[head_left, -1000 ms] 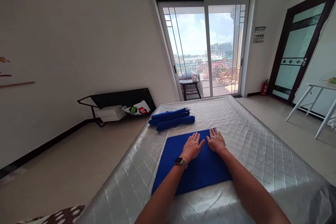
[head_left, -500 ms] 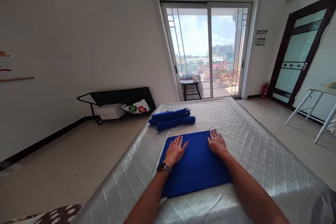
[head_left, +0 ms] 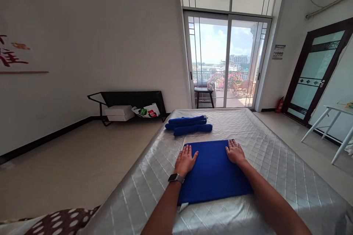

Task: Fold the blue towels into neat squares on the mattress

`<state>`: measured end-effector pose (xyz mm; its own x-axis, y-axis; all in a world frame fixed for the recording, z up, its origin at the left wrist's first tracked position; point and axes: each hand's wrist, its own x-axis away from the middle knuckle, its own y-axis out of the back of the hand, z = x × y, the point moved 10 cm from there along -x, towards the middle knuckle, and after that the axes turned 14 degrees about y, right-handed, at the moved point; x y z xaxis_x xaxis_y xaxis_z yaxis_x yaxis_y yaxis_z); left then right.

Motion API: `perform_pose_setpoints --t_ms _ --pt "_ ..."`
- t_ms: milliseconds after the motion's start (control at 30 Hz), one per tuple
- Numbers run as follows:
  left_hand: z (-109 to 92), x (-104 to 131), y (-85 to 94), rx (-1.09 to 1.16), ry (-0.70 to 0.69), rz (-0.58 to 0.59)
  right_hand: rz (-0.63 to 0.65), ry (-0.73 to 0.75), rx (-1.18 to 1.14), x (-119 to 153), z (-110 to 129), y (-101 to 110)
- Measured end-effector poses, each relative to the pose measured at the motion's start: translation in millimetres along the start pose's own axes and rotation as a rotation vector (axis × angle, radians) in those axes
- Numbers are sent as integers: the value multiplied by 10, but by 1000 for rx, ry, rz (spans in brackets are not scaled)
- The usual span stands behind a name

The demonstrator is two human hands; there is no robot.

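A folded blue towel (head_left: 213, 176) lies flat in front of me, with a small white tag at its near left corner. My left hand (head_left: 186, 159) rests palm down at the towel's far left edge, fingers stretched out. Against the far right corner lies my right hand (head_left: 235, 151), also flat with the thumb apart. Neither hand grips anything. Beyond the towel, several rolled blue towels (head_left: 193, 129) are stacked close together. Everything sits on a bed with a silver quilted cover (head_left: 275, 176).
A black rack (head_left: 132, 99) with white boxes (head_left: 118, 113) stands by the left wall. Sliding glass doors (head_left: 227, 58) are beyond the bed. A white table (head_left: 335, 108) stands on the right. Spotted brown fabric (head_left: 62, 222) shows at lower left.
My head view has tilted up and turned a little left. My left hand has slid outward to the towel's left edge. The right hand stays near the far right corner.
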<state>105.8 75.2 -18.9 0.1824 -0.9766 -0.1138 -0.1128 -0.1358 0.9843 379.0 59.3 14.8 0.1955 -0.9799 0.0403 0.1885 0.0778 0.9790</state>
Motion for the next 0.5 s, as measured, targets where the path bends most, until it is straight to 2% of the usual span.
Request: perform_pose_setpoints --t_ms 200,333,500 --pt "-9 -30 -30 14 -10 -11 20 17 43 149 37 -41" --pt "-2 -37 -37 1 1 21 19 11 23 298 39 -105" --pt "14 -13 5 24 0 24 -1 12 -7 339 51 -103"
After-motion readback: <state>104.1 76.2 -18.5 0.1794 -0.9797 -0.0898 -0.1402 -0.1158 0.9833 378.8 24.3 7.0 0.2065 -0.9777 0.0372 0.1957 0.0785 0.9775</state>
